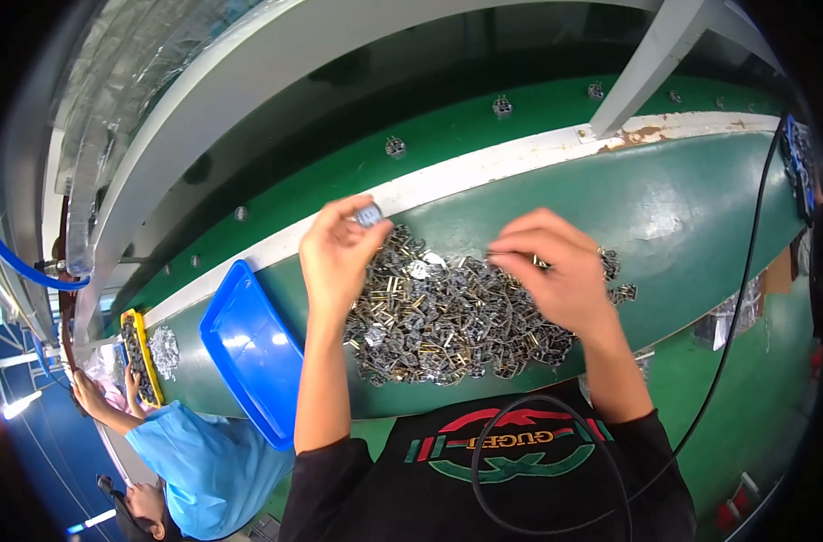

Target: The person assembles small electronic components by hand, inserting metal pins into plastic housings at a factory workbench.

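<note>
A heap of small silver and brass metal parts [439,316] lies on the green work surface [692,208] in front of me. My left hand [337,248] is raised over the heap's left edge, fingertips pinched on one small grey metal part [369,215]. My right hand [556,271] hovers over the right side of the heap with fingers curled together; a thin brass-coloured piece shows at its fingertips, and whether it is gripped I cannot tell.
An empty blue plastic tray [249,348] lies left of the heap. Beyond a white strip [484,167] runs a green conveyor belt [448,126] carrying single parts. A black cable [746,271] hangs at right. A person in light blue [195,461] works at far left by a yellow tray [139,352].
</note>
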A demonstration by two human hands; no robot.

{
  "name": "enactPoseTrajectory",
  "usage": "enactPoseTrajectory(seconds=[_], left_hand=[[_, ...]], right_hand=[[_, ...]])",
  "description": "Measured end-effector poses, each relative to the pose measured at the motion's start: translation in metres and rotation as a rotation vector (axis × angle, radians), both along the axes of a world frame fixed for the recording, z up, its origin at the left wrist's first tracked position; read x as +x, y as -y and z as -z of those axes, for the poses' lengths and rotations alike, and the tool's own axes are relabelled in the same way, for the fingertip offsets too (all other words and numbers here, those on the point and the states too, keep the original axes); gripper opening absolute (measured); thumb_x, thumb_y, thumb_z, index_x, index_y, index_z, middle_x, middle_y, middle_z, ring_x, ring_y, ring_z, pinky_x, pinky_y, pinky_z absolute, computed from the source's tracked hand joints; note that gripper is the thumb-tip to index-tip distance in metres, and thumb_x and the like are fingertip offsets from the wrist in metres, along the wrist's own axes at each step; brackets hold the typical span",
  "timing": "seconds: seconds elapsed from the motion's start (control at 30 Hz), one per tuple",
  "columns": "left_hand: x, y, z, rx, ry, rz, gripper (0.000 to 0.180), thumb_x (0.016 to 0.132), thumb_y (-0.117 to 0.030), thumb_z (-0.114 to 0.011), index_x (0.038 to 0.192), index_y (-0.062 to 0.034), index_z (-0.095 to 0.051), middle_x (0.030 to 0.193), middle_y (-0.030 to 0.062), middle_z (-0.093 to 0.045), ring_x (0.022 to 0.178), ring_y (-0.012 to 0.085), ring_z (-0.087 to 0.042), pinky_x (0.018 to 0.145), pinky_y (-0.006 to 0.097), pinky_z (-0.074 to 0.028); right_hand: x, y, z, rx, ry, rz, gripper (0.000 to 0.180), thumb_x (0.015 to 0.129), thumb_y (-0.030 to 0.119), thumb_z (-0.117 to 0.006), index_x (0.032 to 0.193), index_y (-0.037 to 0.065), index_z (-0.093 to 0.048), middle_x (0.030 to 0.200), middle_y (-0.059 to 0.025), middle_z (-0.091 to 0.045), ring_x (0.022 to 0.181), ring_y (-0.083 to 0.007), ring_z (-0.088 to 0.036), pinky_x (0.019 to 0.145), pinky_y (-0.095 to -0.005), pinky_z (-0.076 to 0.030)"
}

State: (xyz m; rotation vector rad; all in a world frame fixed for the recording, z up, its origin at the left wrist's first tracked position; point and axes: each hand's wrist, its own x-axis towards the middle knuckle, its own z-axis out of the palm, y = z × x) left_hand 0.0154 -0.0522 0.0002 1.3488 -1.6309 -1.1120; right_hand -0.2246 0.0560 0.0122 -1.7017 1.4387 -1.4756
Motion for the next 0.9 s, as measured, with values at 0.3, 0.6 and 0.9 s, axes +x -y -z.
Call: enactPoseTrajectory(seconds=[0.3, 0.6, 0.9], left_hand=[[-0.036, -0.064, -0.027, 0.242, -0.359, 0.279, 0.041, 0.077, 0.017, -0.071, 0.117, 0.0099, -0.064, 0.099, 0.0068, -0.054, 0.084, 0.0150, -0.069, 0.080, 0.024, -0.061], [-0.041, -0.075, -0.023, 0.234, -0.425, 0.287, 0.045, 0.079, 0.018, -0.068, 0.123, 0.0087, -0.061, 0.100, 0.0075, -0.055, 0.087, 0.0138, -0.068, 0.079, 0.022, -0.060], [-0.024, -0.034, -0.008, 0.283, -0.224, 0.134, 0.027, 0.081, 0.009, -0.064, 0.107, 0.0057, -0.071, 0.083, 0.0111, -0.071, 0.072, 0.0143, -0.066, 0.072, 0.027, -0.054]], right_hand=[[0.024, 0.012, -0.010, -0.179, -0.214, -0.046, 0.014, 0.074, 0.003, -0.072, 0.087, 0.006, -0.067, 0.079, -0.0026, -0.058, 0.066, -0.0201, -0.060, 0.053, -0.0328, -0.049], [0.026, 0.001, -0.012, -0.150, -0.370, 0.011, 0.014, 0.074, 0.001, -0.069, 0.088, 0.005, -0.066, 0.081, -0.0025, -0.057, 0.068, -0.0196, -0.061, 0.050, -0.0323, -0.049], [-0.012, -0.015, -0.004, 0.002, -0.262, 0.008, 0.025, 0.082, -0.003, -0.064, 0.106, 0.003, -0.069, 0.089, -0.0094, -0.062, 0.077, -0.0267, -0.063, 0.067, -0.0355, -0.052]])
